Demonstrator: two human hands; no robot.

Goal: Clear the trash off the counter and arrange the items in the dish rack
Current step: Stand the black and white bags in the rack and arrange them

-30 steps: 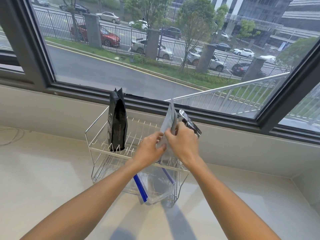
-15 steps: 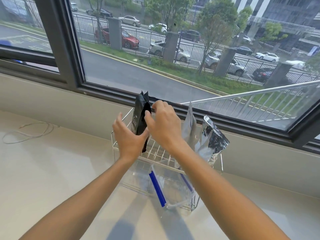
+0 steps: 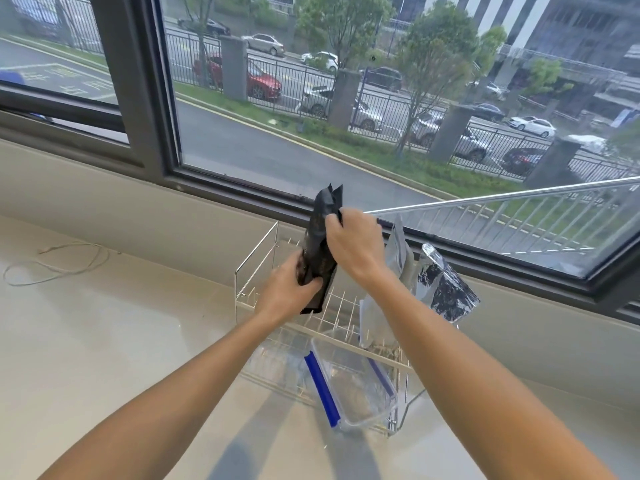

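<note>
- The left hand (image 3: 289, 289) is closed around the lower part of a black pouch (image 3: 320, 247), fingers wrapped across its front.
- The right hand (image 3: 353, 242) pinches the same pouch near its top, just under the crimped edge.
- The pouch stands upright but a little tilted, over the left end of the wire dish rack (image 3: 256, 258), its bottom edge down among the upper tier's prongs.
- Just to the right, partly hidden by the right forearm, a silver pouch (image 3: 398, 251) stands upright in the upper tier, and a silver-and-black pouch (image 3: 445, 285) leans out over the rack's right end.
- A clear container with blue clips (image 3: 349, 386) lies tipped in the lower tier.
- Judging from this, arranging is well along: three pouches and the container are in the rack, and the black one seems to be getting straightened.
- The counter (image 3: 104, 341) looks nearly bare; only a thin loose cord (image 3: 52, 268) lies far left, well apart from the rack, perhaps the last bit to clear.
- Nothing blocks the hands.
</note>
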